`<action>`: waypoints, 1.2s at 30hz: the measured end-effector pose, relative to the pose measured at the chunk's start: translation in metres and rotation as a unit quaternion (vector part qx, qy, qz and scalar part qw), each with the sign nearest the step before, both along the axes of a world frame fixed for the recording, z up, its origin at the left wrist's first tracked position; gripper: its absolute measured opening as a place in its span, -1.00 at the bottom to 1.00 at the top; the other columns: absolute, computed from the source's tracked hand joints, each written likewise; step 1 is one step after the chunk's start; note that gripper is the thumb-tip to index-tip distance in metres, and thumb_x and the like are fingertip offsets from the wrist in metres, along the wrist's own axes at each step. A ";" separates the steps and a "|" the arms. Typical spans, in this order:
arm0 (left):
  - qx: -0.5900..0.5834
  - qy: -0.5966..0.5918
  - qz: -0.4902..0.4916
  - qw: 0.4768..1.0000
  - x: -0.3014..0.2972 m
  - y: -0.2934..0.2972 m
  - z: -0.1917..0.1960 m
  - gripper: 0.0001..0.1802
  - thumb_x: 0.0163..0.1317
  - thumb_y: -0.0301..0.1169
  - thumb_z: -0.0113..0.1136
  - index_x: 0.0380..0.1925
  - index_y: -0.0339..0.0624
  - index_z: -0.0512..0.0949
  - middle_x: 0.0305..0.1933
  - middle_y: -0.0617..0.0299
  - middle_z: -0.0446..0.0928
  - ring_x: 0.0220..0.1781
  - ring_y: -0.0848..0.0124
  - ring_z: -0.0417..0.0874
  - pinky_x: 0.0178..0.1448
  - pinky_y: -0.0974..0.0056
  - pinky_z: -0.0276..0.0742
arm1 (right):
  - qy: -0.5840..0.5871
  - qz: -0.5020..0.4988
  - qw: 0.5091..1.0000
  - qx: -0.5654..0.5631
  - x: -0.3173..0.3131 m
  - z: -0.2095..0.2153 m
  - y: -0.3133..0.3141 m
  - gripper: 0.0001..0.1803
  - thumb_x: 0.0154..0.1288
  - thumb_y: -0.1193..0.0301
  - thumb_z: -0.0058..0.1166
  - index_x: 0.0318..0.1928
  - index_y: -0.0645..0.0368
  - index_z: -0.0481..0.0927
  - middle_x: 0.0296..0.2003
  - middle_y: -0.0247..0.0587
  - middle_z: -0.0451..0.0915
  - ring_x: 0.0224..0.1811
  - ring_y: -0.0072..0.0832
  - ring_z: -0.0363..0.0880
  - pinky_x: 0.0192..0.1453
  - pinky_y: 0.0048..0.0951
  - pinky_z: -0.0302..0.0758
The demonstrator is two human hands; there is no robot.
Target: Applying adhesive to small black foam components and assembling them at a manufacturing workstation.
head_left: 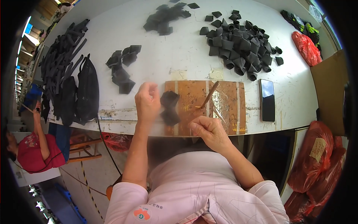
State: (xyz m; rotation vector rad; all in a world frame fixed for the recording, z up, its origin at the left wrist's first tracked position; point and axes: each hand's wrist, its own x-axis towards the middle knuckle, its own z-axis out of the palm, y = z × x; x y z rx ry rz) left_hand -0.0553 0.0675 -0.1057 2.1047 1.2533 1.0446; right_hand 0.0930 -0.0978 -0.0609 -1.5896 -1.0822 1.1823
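My left hand (148,101) is raised at the left side of a brown board (190,125), its fingers curled in and slightly blurred. Whether anything is in them is hidden. Close beside it, a black piece of fabric-like material (170,108), narrow at its middle, shows blurred over the board's left edge. My right hand (210,130) is over the board's near part, thumb and fingers pinched together; anything between them is too small to make out. A thin brown tapered stick (210,95) slants across the board, touching neither hand.
Folded black pieces (238,44) are heaped at the far right. Flat black pieces (121,69) lie left, more (164,18) farther back. Black strips (61,59) cover the left end. A phone (267,100) lies right of the board. Red bags (313,156) and a seated person (39,149) flank the table.
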 end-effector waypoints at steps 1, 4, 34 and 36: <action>-0.009 0.028 -0.027 0.999 0.001 -0.007 0.006 -0.86 0.03 -0.53 0.14 -0.40 -0.35 0.46 -0.54 0.26 0.47 -0.52 0.59 0.42 -0.46 0.45 0.38 | -0.005 0.004 1.000 0.002 0.000 -0.001 0.000 -0.77 0.16 0.40 -0.01 -0.38 0.37 0.53 -0.64 -0.12 0.51 -0.59 -0.49 0.48 -0.44 -0.47 0.41; -0.106 0.029 -0.035 0.993 -0.007 -0.021 0.001 -0.79 0.01 -0.51 0.17 -0.34 -0.37 0.45 -0.51 0.26 0.48 -0.50 0.59 0.44 -0.44 0.46 0.40 | -0.007 0.007 1.000 0.006 -0.002 -0.003 0.001 -0.77 0.15 0.40 -0.01 -0.38 0.38 0.53 -0.64 -0.11 0.51 -0.60 -0.47 0.47 -0.44 -0.46 0.40; -0.508 -0.581 -0.079 0.631 0.017 -0.101 0.026 -0.87 0.19 -0.44 -0.03 -0.26 -0.19 0.40 -0.22 0.28 0.45 -0.19 0.49 0.46 -0.09 0.37 0.40 | -0.038 -0.199 0.959 0.197 -0.040 0.000 0.033 -0.87 0.03 0.57 0.10 -0.35 0.27 0.50 -0.49 -0.19 0.47 -0.50 -0.45 0.47 -0.44 -0.49 0.40; -0.481 -0.573 -0.051 0.662 0.013 -0.094 0.024 -0.83 0.19 -0.44 -0.04 -0.21 -0.19 0.39 -0.24 0.29 0.45 -0.19 0.50 0.44 -0.10 0.40 0.37 | -0.105 -0.198 0.952 0.209 -0.037 -0.008 0.035 -0.95 0.10 0.61 -0.01 -0.45 0.29 0.41 -0.54 -0.12 0.47 -0.57 -0.35 0.47 -0.50 -0.41 0.38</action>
